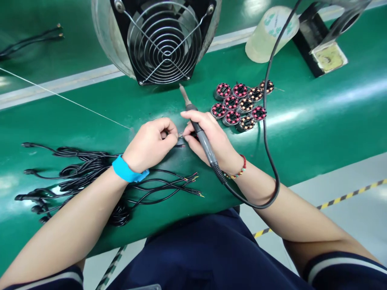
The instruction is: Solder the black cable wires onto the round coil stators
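Clothing [208, 249] is nearest; light-looking soldering iron [200, 131] is gripped by handle [208, 151] in right hand [218, 139], perhaps soft wire [181, 135] pinched in left hand [150, 143].

Glossy green worktop [326, 133]; pale floor [365, 213], yellow-black striped tape [352, 195].

Can read no words — see only green print [275, 23] on the tape roll [260, 41], too blurred to decipher.

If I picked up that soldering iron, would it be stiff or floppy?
The soldering iron would probably feel stiff: its handle looks straight. Its black cord seems floppy, curving over the right forearm. Set down, the rounded handle might roll.
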`<state>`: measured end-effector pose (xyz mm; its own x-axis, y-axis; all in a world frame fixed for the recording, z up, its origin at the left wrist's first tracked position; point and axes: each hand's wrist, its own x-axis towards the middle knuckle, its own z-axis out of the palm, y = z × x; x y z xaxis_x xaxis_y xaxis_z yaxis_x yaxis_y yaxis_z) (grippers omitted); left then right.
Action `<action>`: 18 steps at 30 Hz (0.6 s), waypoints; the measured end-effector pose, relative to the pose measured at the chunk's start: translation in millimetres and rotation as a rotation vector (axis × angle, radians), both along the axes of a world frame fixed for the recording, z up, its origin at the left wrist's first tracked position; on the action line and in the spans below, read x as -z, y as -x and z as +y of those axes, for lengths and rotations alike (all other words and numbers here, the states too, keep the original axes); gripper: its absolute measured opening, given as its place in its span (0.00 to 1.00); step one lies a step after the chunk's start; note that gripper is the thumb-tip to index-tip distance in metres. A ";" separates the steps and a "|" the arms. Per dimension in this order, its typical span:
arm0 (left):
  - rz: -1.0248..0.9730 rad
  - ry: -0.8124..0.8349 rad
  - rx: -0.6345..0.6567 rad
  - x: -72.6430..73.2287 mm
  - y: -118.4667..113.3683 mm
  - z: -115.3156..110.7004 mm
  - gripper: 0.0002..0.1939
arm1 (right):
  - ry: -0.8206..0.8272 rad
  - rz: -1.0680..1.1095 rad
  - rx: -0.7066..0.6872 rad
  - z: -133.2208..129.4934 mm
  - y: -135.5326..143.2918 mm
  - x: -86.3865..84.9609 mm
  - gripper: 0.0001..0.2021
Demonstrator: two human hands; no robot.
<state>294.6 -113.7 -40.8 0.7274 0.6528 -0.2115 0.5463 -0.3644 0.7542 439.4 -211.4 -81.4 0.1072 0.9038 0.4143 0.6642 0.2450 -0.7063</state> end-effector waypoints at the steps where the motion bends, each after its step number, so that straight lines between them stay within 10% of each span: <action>1: 0.006 0.007 -0.007 0.1 0.1 0.1 0.05 | 0.004 -0.001 0.021 1.0 1.0 -0.2 0.20; 18: 0.041 0.088 -0.081 -0.7 -3.6 -0.4 0.05 | -0.224 0.021 0.162 -21.4 -10.6 -22.8 0.11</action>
